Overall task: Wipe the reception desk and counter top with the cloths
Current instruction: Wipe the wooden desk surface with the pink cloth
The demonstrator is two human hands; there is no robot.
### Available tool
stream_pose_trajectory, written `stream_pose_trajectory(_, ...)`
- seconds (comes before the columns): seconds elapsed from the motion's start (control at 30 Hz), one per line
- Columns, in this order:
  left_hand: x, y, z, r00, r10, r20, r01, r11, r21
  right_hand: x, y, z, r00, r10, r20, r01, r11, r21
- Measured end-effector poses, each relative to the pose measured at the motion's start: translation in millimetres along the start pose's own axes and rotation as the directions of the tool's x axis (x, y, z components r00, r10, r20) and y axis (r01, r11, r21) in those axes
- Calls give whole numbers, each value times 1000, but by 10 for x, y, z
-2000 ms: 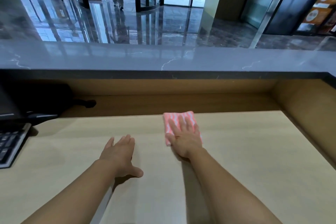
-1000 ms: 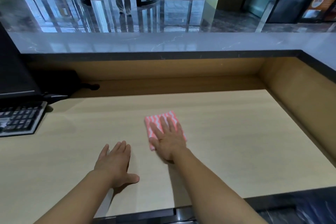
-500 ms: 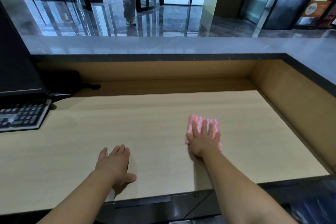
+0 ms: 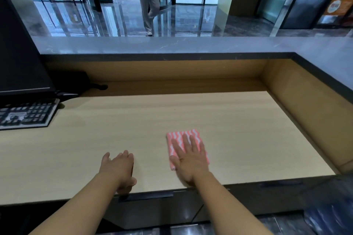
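One folded pink cloth (image 4: 186, 146) lies flat under right hand (image 4: 189, 160), fingers spread, pressing not gripping; long axis points toward counter top (image 4: 191, 45). Left hand (image 4: 119, 168) flat, empty, beside on desk (image 4: 248, 129).

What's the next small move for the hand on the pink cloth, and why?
Probably sweep the right hand, pressing the pink striped cloth flat, out to the right along the desk. The cloth sits near the front edge with bare wood stretching to the right wall, while the left hand just braces on the desk.
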State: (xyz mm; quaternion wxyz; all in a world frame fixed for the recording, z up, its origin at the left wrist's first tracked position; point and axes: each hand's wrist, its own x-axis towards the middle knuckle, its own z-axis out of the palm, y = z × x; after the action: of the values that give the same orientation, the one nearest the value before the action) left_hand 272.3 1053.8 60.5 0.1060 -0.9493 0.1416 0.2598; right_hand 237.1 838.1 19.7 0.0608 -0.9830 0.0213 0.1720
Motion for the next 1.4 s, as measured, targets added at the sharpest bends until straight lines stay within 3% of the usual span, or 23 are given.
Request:
stream_pose_trajectory(0.23, 21, 112, 10, 1000, -20, 6, 20, 999, 36, -403, 1107, -35, 947, 320, 11, -320, 946, 59)
stream_pose_trajectory(0.4, 6, 82, 76, 999, -3, -32, 2, 1000, -22, -448, 921, 102, 882, 471, 7, -464, 867, 179)
stream_pose_trajectory(0.53, -28, 45, 115, 998, 20, -54, -22, 999, -46, -420, 148, 287, 924, 372, -90, -355, 921, 162)
stream_pose_trajectory(0.7, -90, -92, 238, 993, 20, -114, -31, 995, -95, -404, -790, 391, 997, 45, -56, -43, 998, 35)
stream_pose_trajectory(0.83, -165, -241, 341, 993, -17, -115, 7, 996, -91, -446, -799, 363, 984, -179, 2, 179, 984, -20)
stream_pose_trajectory(0.9, -197, -267, 353, 994, -17, -107, 8, 996, -84, -450, -548, 315, 986, -165, -19, 165, 986, -25)
stream_pose_trajectory(1.03, -325, -317, 357, 995, -22, -100, 11, 993, -115, -500, 21, 195, 995, 92, -29, -92, 995, 26)
stream_pose_trajectory(1.13, -370, -425, 375, 992, -27, -124, 7, 987, -159, -488, 190, 155, 979, 205, -3, -205, 976, 77)
stream_pose_trajectory(1.27, -389, -710, 406, 988, -59, -140, 29, 977, -210, -353, -143, 255, 950, 311, -15, -306, 941, 148)
stream_pose_trajectory(1.4, -380, -1075, 470, 985, -93, -144, 54, 965, -256, -205, -820, 341, 972, 231, -48, -222, 964, 147)
